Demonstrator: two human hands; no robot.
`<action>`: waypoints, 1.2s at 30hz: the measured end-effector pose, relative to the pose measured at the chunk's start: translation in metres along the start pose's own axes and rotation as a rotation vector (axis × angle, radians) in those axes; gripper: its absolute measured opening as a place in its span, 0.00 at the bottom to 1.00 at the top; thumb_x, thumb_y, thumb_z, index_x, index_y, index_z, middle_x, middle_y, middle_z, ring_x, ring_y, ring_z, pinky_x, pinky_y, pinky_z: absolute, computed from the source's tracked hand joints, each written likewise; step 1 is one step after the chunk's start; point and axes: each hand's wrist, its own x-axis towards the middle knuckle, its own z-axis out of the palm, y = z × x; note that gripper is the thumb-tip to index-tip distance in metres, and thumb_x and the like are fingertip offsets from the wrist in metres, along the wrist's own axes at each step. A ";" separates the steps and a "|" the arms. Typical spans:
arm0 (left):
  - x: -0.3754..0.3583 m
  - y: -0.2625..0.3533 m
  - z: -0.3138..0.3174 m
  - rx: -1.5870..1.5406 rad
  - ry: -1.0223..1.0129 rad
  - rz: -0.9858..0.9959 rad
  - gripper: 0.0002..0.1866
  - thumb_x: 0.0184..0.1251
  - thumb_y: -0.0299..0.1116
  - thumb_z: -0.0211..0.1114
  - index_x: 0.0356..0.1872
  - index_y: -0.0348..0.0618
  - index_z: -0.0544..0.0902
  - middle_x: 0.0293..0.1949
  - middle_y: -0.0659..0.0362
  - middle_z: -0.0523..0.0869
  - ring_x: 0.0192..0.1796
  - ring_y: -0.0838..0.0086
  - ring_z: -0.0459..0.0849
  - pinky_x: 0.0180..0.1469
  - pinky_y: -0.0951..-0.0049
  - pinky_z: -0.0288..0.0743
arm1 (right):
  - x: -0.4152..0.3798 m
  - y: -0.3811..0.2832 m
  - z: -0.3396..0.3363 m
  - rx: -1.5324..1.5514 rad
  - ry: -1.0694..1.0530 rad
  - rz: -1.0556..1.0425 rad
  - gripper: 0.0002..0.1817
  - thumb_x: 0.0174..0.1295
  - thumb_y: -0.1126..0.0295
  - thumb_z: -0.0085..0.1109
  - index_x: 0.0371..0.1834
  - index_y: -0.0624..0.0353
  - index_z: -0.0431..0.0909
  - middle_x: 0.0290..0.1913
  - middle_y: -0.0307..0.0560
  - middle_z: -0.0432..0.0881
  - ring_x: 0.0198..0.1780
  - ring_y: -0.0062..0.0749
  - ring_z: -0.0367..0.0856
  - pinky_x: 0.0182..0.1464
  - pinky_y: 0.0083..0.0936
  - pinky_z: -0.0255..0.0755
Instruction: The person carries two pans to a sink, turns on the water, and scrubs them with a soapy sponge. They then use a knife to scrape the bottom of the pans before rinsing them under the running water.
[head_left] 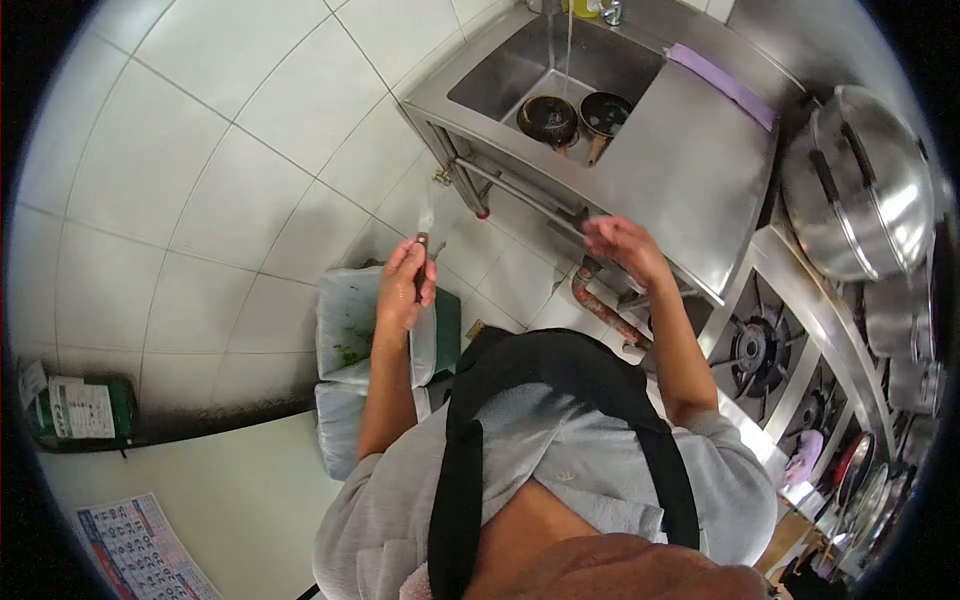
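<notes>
My left hand (402, 288) is closed round the dark handle of a small knife (425, 222). Its pale, blurred blade points away from me, over the floor in front of the lined bins. My right hand (622, 248) is held up near the front edge of the steel counter (690, 175), fingers apart, with nothing visible in it. Farther off, two dark pans (548, 121) with light handles sit in the steel sink (490, 92), and a thin stream of water (569, 50) runs down toward them.
Bins with plastic liners (345, 300) stand below my left arm, one holding green scraps. At right are a gas stove (757, 345) and large steel pots (855, 185). A purple cloth (722, 85) lies at the counter's back. A rusty pipe (605, 305) runs under the counter.
</notes>
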 end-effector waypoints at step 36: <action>0.560 0.090 0.181 0.735 -0.861 -0.170 0.14 0.72 0.36 0.55 0.50 0.36 0.74 0.28 0.58 0.79 0.22 0.81 0.75 0.22 0.77 0.70 | 0.418 0.087 -0.179 0.858 0.490 0.405 0.10 0.65 0.63 0.55 0.31 0.57 0.72 0.17 0.36 0.70 0.13 0.25 0.69 0.14 0.25 0.67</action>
